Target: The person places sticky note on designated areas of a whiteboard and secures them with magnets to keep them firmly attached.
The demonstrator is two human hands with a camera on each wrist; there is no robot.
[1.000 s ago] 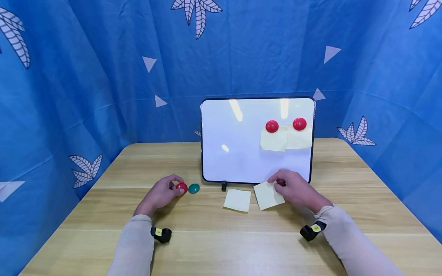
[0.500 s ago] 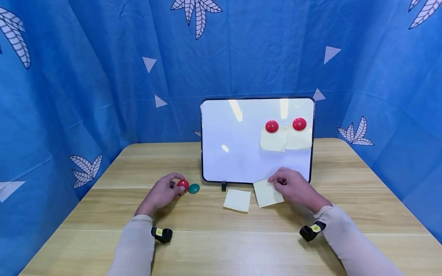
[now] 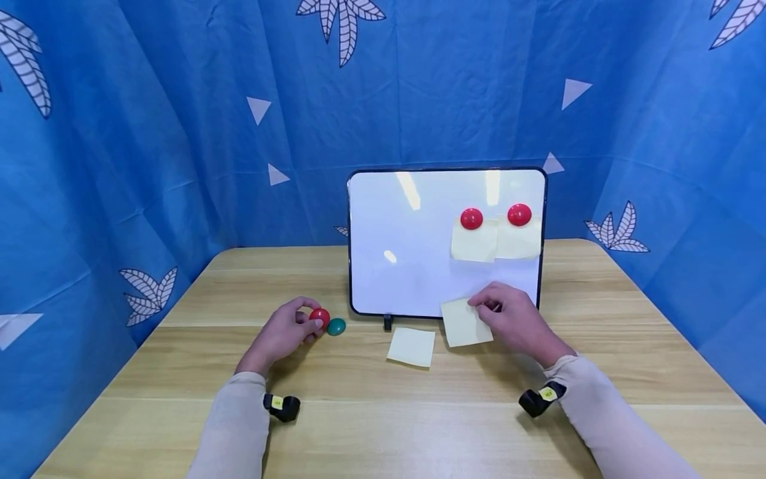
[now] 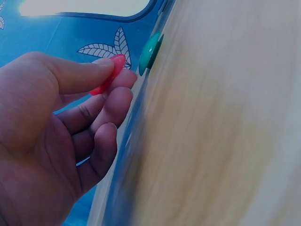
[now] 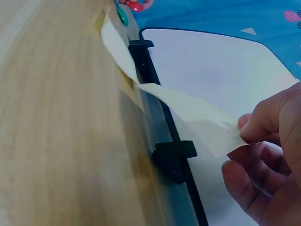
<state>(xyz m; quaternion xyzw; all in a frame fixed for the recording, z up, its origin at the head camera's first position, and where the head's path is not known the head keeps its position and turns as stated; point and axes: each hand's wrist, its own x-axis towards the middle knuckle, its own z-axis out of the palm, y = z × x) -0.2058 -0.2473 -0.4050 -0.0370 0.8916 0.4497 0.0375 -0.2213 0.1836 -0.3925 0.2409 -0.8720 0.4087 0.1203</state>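
Observation:
Between thumb and fingers my left hand (image 3: 284, 334) pinches a round red magnet (image 4: 112, 75), held just over the table. A green magnet (image 3: 336, 326) lies on the wood right beside it. My right hand (image 3: 514, 320) pinches a pale yellow sticky note (image 3: 465, 323) by its upper right corner, and the note hangs in front of the whiteboard's lower edge. Another sticky note (image 3: 411, 347) lies on the table to its left. Two notes are fixed on the upright whiteboard (image 3: 401, 259) at the right, each under a red magnet (image 3: 471, 219) along its top.
Small black feet (image 3: 387, 322) hold the whiteboard up on the wooden table (image 3: 383, 432). A blue curtain (image 3: 197, 133) with leaf prints surrounds the back and sides. Each wrist wears a black camera (image 3: 282, 408).
My left hand has raised the red magnet from the table and shifted it slightly right. My right hand has lifted its sticky note upward, toward the whiteboard's lower edge.

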